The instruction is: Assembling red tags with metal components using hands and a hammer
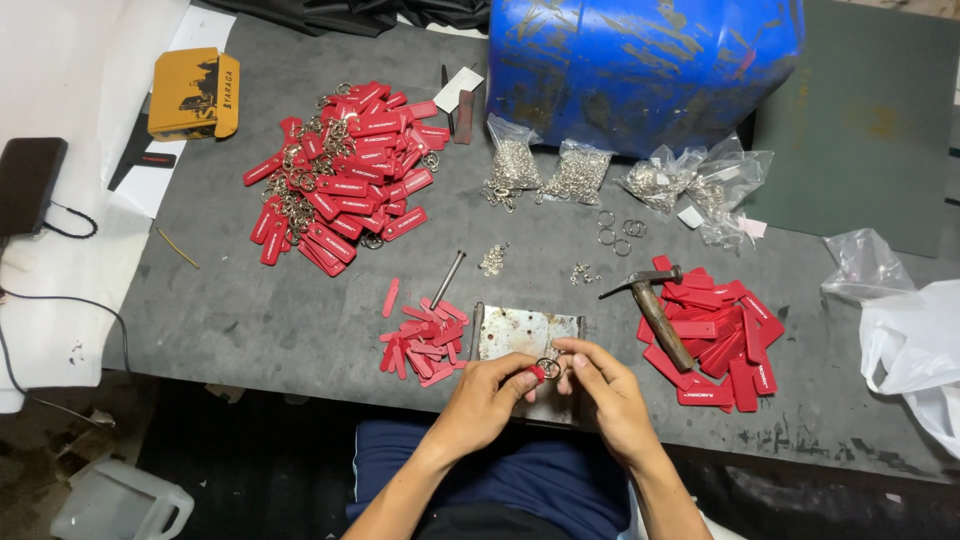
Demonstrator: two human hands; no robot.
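My left hand (495,392) pinches a small red tag (537,374) at the near table edge. My right hand (600,385) holds a metal key ring (549,366) against that tag. Both hands hover over a worn metal plate (520,330). Left of the plate lies a small heap of loose red tags (425,340) and a steel punch rod (448,278). A hammer (655,305) rests across a pile of red tags (725,340) to the right.
A large heap of finished red tags with rings (345,175) lies at back left. Bags of metal rings (550,172) sit before a blue drum (645,65). A yellow box (195,93), a black device (28,182) and white plastic bags (910,335) flank the grey table.
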